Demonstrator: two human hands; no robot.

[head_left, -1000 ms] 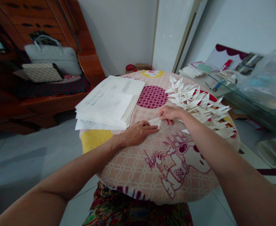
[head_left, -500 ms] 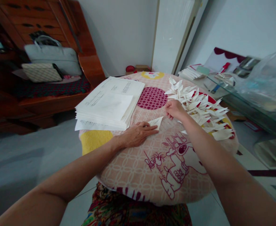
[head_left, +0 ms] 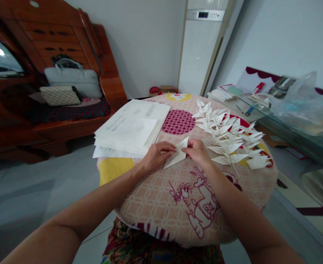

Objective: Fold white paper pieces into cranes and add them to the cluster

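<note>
Both hands hold one folded white paper piece [head_left: 178,154] just above the round pad with a pink cartoon-dog cover [head_left: 194,198]. My left hand [head_left: 157,156] pinches its left edge with curled fingers. My right hand [head_left: 198,151] pinches its right edge. To the right of my right hand lies a spread of several finished folded paper pieces [head_left: 230,137]. A thick stack of white printed sheets [head_left: 131,126] rests on the pad's far left, just beyond my left hand.
A dark wooden bench [head_left: 54,121] with a grey bag [head_left: 73,80] and a quilted pouch [head_left: 60,95] stands to the left. A glass table [head_left: 296,124] with papers and a plastic bag stands to the right. A white appliance [head_left: 198,47] stands at the back.
My left hand lifted from pressing the paper flat and now grips it. My right hand came back from the pile of folded pieces and took the paper's other edge.
</note>
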